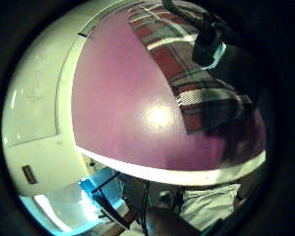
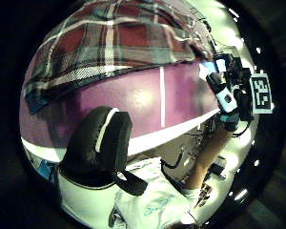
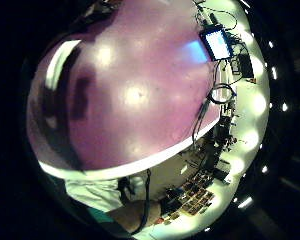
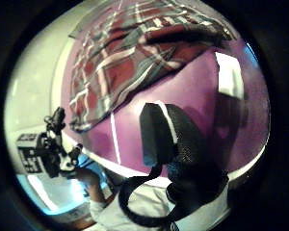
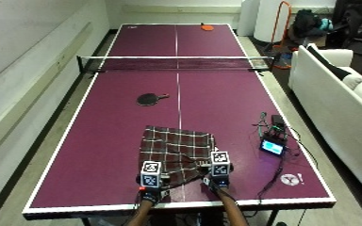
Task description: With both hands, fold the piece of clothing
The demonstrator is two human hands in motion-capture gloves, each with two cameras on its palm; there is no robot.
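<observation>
A plaid garment in dark red and white is spread flat on the purple surface, near its front edge, across the white centre line. The left hand and right hand are held at the garment's near edge, one at each front corner. Whether either grip has cloth pinched cannot be told; the fingers are hidden. In both thumb-side palm views, a black thumb is seen over bare surface, with the garment just beyond. A black paddle lies further up the surface, and a small screen device with cables sits right of the garment.
</observation>
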